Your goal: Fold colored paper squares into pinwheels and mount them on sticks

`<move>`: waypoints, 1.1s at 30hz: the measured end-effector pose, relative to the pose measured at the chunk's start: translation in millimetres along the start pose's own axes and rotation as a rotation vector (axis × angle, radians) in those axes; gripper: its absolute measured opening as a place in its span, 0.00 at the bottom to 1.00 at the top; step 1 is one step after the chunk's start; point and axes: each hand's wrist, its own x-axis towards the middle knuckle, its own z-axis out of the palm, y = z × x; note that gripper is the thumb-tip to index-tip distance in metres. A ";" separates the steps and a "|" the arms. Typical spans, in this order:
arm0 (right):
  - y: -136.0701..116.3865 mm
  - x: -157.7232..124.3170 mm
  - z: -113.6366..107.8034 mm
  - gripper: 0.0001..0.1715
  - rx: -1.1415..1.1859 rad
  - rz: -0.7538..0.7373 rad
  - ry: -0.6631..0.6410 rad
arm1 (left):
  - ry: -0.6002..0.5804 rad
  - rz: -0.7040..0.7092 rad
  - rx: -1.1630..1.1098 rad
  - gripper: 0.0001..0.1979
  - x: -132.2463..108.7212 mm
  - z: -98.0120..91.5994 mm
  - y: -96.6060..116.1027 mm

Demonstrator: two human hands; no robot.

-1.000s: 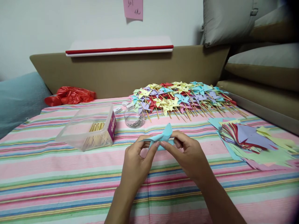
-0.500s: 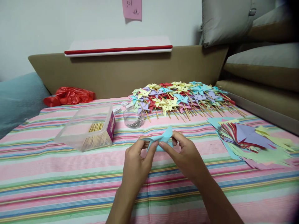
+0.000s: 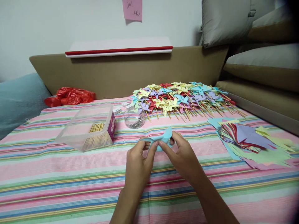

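A light-blue paper pinwheel [image 3: 166, 135], its blades partly folded in, is held up above the striped cloth between both hands. My left hand [image 3: 140, 157] pinches its left side, thumb in front and fingers behind. From the right, my right hand [image 3: 181, 154] grips it with the thumb at the middle and the fingers curled behind. The two thumb tips meet near the pinwheel's centre. Behind the hands stands a round clear dish [image 3: 133, 120] with small metal pins in it. What the hidden fingertips do behind the paper cannot be seen.
A clear plastic box [image 3: 77, 132] of wooden sticks lies at left. Finished pinwheels [image 3: 179, 99] on sticks are piled at the back. Cut paper sheets [image 3: 253, 137] lie at right. Small white boxes [image 3: 117, 110], a red plastic bag [image 3: 74, 95] and stacked cushions [image 3: 263, 59] surround the cloth.
The right hand's fingers have shifted slightly inward around the paper's right side. Both hands keep their hold on the pinwheel, and the surrounding things stay where they were.
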 end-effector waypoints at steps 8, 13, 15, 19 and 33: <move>3.7 0.2 -1.8 0.07 0.034 -0.004 0.006 | -0.167 -0.015 -0.157 0.05 5.1 -8.8 1.5; 7.1 0.4 -1.5 0.09 0.051 0.043 0.036 | -0.175 -0.038 -0.234 0.05 6.6 -10.6 2.8; 6.9 0.6 -2.2 0.10 0.074 0.056 0.020 | -0.181 -0.044 -0.227 0.04 7.1 -10.1 2.8; 4.5 1.5 -5.1 0.11 0.120 0.055 0.004 | -0.185 -0.033 -0.209 0.07 7.9 -10.9 1.6; -1.9 0.9 -6.7 0.17 0.516 0.138 -0.087 | -0.028 -0.006 -0.104 0.04 3.9 -2.9 5.3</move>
